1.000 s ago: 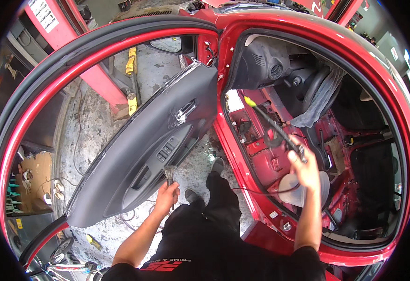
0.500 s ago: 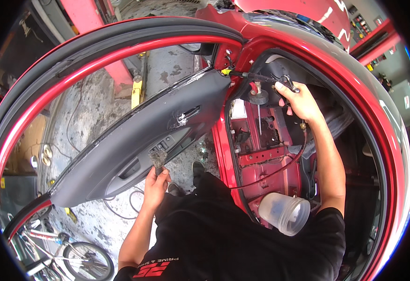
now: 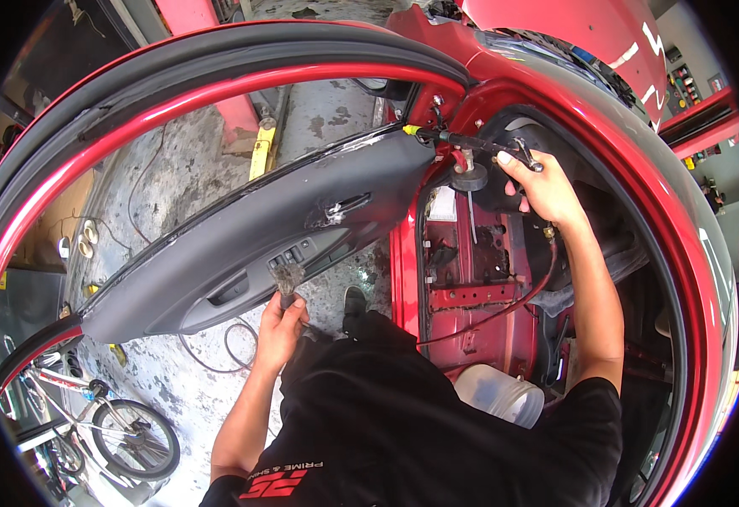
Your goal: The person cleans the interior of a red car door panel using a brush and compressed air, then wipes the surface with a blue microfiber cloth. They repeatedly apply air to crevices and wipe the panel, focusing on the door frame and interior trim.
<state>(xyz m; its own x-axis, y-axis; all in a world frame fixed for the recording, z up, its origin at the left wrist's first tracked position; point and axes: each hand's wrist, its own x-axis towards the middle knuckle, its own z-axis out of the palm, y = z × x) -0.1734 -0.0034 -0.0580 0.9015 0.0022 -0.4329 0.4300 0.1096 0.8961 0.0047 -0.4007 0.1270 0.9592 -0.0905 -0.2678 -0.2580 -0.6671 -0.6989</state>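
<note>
My left hand (image 3: 280, 331) is closed around the handle of a brush (image 3: 288, 275), its worn, greyish bristles pointing up in front of the window switches. In my right hand (image 3: 548, 189) is a black air-spray gun (image 3: 475, 142) with a long barrel and a yellow tip. The tip is by the upper front corner of the open car door's dark grey inner panel (image 3: 209, 266). A reddish hose (image 3: 545, 283) runs down from the gun. White foam clings around the inner door handle (image 3: 333, 215), and whitish residue lines the panel's top edge.
The red door frame (image 3: 167, 89) arches on the left. The stripped red car floor (image 3: 488, 325) lies to the right, with a translucent tub (image 3: 500, 395) beside my body. A bicycle (image 3: 137, 439) stands lower left; a yellow lift arm (image 3: 262, 150) shows beyond the window opening.
The view has shifted slightly, and the tub sits lower and more covered by my body. Both hands keep their grips, with the gun and brush in nearly the same places.
</note>
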